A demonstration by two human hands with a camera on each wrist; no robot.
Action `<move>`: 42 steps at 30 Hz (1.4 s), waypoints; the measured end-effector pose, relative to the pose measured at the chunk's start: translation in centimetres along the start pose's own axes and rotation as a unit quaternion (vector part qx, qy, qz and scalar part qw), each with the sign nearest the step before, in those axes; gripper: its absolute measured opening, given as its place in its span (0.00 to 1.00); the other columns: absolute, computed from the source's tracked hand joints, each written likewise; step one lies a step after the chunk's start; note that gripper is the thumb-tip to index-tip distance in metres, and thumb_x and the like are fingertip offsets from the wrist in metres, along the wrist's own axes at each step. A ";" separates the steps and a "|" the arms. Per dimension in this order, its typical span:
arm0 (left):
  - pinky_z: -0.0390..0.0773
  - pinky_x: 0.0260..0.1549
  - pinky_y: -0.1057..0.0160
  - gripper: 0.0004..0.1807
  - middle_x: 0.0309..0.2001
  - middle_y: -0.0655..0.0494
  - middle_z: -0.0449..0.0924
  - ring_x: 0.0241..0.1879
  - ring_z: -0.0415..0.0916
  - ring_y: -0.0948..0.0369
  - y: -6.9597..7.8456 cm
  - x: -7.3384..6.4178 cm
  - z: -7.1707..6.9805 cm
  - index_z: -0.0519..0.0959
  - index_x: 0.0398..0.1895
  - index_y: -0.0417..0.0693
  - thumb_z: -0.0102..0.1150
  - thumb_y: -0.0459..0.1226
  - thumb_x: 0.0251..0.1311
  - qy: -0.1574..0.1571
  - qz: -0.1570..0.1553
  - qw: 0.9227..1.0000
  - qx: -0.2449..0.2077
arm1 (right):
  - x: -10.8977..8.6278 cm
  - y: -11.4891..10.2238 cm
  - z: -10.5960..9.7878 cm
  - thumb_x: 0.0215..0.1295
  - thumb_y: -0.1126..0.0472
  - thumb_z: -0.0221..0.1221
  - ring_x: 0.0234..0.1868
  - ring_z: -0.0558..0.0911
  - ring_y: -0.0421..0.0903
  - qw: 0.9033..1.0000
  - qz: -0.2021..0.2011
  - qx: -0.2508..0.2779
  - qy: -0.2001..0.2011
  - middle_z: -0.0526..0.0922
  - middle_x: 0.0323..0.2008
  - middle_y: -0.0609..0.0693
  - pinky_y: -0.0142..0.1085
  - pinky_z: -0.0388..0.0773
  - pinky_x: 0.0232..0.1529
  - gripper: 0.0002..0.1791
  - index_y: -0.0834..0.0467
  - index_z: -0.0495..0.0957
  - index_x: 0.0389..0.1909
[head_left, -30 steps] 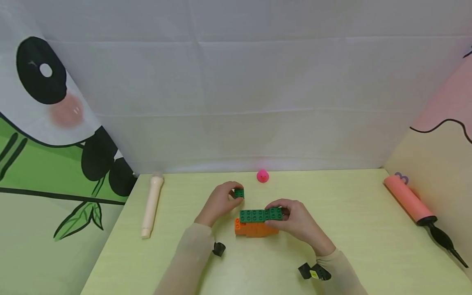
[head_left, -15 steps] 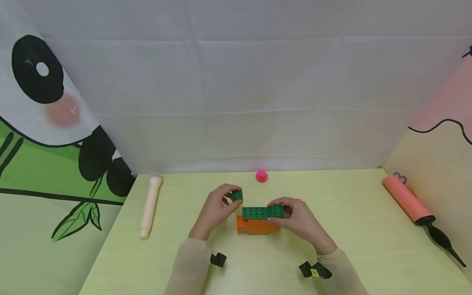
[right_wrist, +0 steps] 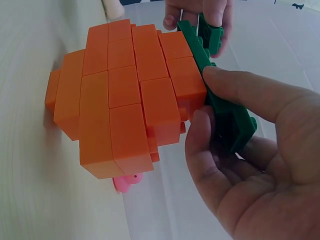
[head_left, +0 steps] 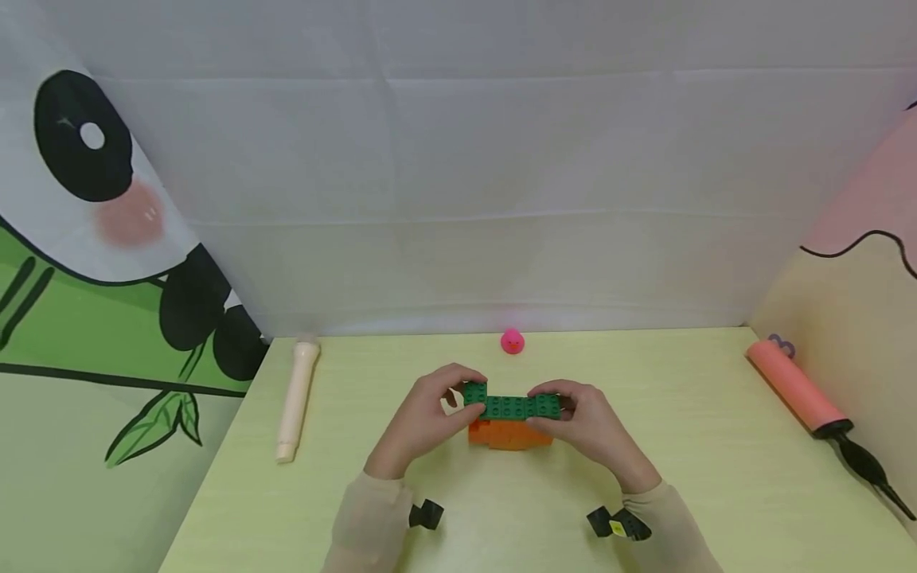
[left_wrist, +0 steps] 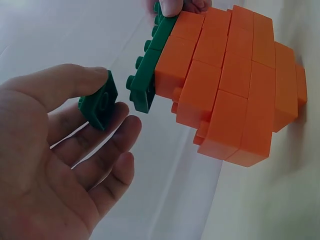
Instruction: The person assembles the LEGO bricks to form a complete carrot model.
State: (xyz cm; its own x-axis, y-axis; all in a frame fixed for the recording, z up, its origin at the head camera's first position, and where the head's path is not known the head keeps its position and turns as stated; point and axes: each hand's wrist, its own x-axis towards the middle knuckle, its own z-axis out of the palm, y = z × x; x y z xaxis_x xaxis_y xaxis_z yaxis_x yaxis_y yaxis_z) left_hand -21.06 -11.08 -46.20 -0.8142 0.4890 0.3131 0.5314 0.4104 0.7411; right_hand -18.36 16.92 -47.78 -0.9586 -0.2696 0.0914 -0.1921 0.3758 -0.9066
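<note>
An orange stack of toy building bricks [left_wrist: 225,85], stepped in layers, stands on the table with a row of green bricks [head_left: 507,408] across its top. My left hand [head_left: 426,422] pinches a small green brick [left_wrist: 99,103] between thumb and fingers. In the left wrist view a gap shows between that brick and the green row, near the row's left end. My right hand [head_left: 595,430] grips the right end of the green row, thumb on the near side and fingers behind. In the right wrist view its fingers partly cover that end [right_wrist: 232,122].
A small pink duck [head_left: 512,341] sits behind the stack, near the table's back edge. To the left lies a pale cylindrical stick [head_left: 297,402]. On the right is a salmon-coloured pump [head_left: 795,386] with a black end. A white cloth wall [head_left: 458,199] rises behind the table.
My left hand has brought the small green brick right and nearer to me, beside the row's left end. The right hand keeps its grip; the stack appears slightly farther right and back.
</note>
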 end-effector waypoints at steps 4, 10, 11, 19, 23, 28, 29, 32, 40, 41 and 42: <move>0.81 0.42 0.59 0.15 0.49 0.73 0.82 0.43 0.78 0.65 0.2 0.0 0.2 0.83 0.54 0.57 0.72 0.38 0.65 -0.023 -0.007 1.000 0.005 | 0.0 0.1 -0.1 0.61 0.59 0.76 0.29 0.81 0.47 1.000 0.000 0.001 0.000 0.85 0.40 0.53 0.33 0.81 0.30 0.19 0.59 0.85 0.51; 0.80 0.39 0.61 0.13 0.42 0.70 0.84 0.40 0.79 0.64 0.1 0.1 0.5 0.84 0.51 0.56 0.71 0.37 0.65 -0.043 -0.022 0.999 -0.011 | 0.0 0.2 -0.1 0.61 0.59 0.76 0.30 0.82 0.48 1.000 0.004 0.011 -0.003 0.85 0.41 0.54 0.33 0.82 0.32 0.19 0.59 0.85 0.51; 0.80 0.37 0.61 0.13 0.40 0.70 0.84 0.38 0.80 0.64 0.1 0.1 0.5 0.84 0.51 0.56 0.71 0.37 0.66 -0.044 -0.024 0.999 -0.016 | 0.0 0.3 -0.1 0.61 0.59 0.76 0.30 0.82 0.48 1.000 0.004 0.012 -0.003 0.85 0.41 0.54 0.33 0.82 0.32 0.19 0.59 0.85 0.51; 0.83 0.41 0.59 0.12 0.38 0.67 0.85 0.35 0.84 0.62 -0.3 0.0 0.7 0.83 0.51 0.57 0.71 0.37 0.66 -0.053 -0.046 0.995 -0.069 | 0.0 0.1 -0.1 0.61 0.60 0.75 0.30 0.83 0.48 1.000 0.004 0.018 -0.010 0.85 0.40 0.54 0.33 0.82 0.32 0.18 0.60 0.84 0.51; 0.83 0.46 0.59 0.13 0.41 0.64 0.86 0.38 0.86 0.62 -0.4 0.0 0.7 0.83 0.52 0.54 0.71 0.36 0.67 -0.057 -0.051 0.992 -0.095 | 0.0 0.0 -0.1 0.61 0.60 0.76 0.29 0.81 0.47 1.000 0.005 0.012 -0.008 0.85 0.39 0.54 0.33 0.81 0.30 0.19 0.60 0.85 0.51; 0.84 0.47 0.60 0.14 0.44 0.62 0.86 0.41 0.86 0.61 -0.6 -0.1 0.6 0.84 0.54 0.50 0.71 0.35 0.66 -0.058 -0.059 0.990 -0.117 | 0.1 0.0 0.0 0.61 0.60 0.76 0.29 0.81 0.47 1.000 0.007 0.011 -0.009 0.85 0.39 0.54 0.32 0.80 0.30 0.19 0.60 0.85 0.50; 0.84 0.47 0.60 0.14 0.44 0.61 0.86 0.42 0.86 0.61 -0.6 -0.1 0.6 0.84 0.54 0.50 0.71 0.35 0.66 -0.058 -0.062 0.989 -0.121 | 0.1 -0.1 0.0 0.61 0.60 0.76 0.29 0.82 0.47 1.000 0.007 0.012 -0.009 0.85 0.40 0.54 0.32 0.81 0.30 0.19 0.60 0.85 0.51; 0.84 0.47 0.60 0.14 0.45 0.61 0.86 0.42 0.86 0.60 -0.7 -0.1 0.5 0.84 0.53 0.50 0.72 0.35 0.65 -0.055 -0.069 0.987 -0.133 | 0.1 -0.1 0.0 0.61 0.60 0.76 0.30 0.82 0.47 1.000 0.008 0.018 -0.011 0.85 0.40 0.54 0.33 0.82 0.31 0.19 0.60 0.85 0.51; 0.85 0.45 0.60 0.15 0.46 0.58 0.87 0.42 0.87 0.58 -0.9 -0.1 0.6 0.86 0.52 0.50 0.73 0.34 0.63 -0.049 -0.083 0.982 -0.161 | 0.1 -0.1 0.0 0.61 0.60 0.76 0.31 0.83 0.48 1.000 0.006 0.021 -0.011 0.86 0.42 0.55 0.33 0.83 0.34 0.19 0.61 0.85 0.51; 0.85 0.45 0.60 0.15 0.45 0.58 0.87 0.42 0.87 0.58 -0.9 -0.1 0.6 0.86 0.52 0.50 0.73 0.34 0.63 -0.049 -0.086 0.982 -0.162 | 0.1 0.0 0.0 0.61 0.60 0.76 0.31 0.83 0.48 1.000 0.005 0.021 -0.010 0.86 0.42 0.55 0.33 0.83 0.34 0.19 0.61 0.85 0.51; 0.85 0.44 0.60 0.14 0.45 0.58 0.87 0.42 0.87 0.58 -0.9 -0.1 0.7 0.87 0.52 0.50 0.73 0.34 0.63 -0.048 -0.090 0.981 -0.163 | 0.1 0.0 0.0 0.61 0.60 0.76 0.31 0.83 0.47 1.000 0.005 0.021 -0.010 0.86 0.42 0.55 0.33 0.83 0.34 0.19 0.61 0.85 0.51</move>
State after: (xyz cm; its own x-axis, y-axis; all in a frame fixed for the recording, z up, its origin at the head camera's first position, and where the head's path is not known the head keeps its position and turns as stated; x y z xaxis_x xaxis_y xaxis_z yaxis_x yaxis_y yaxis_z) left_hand -21.33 -10.99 -47.30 -0.8536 0.5082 0.1141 0.2659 0.2368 0.9345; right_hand -18.47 16.84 -47.75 -0.9560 -0.2838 0.0738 -0.1725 0.3408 -0.9242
